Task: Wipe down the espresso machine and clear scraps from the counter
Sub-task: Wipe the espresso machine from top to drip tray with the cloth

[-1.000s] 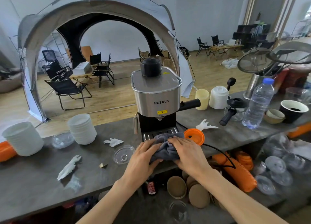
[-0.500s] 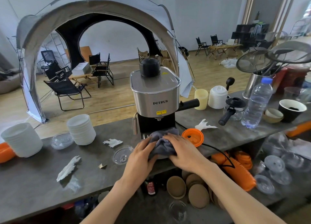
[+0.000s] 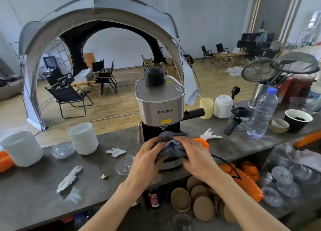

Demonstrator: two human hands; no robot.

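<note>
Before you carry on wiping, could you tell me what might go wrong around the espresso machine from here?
1. The right hand works the grey cloth right beside the orange lid; a wider stroke could knock it off the counter.
2. The black power cord runs past the right wrist and could snag.
3. Torn paper scraps lie on the counter and are easy to overlook.

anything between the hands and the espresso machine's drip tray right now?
Only the grey cloth, which both the left hand and right hand press onto the base of the espresso machine. The orange lid sits beside the right hand, not in the way.
</note>
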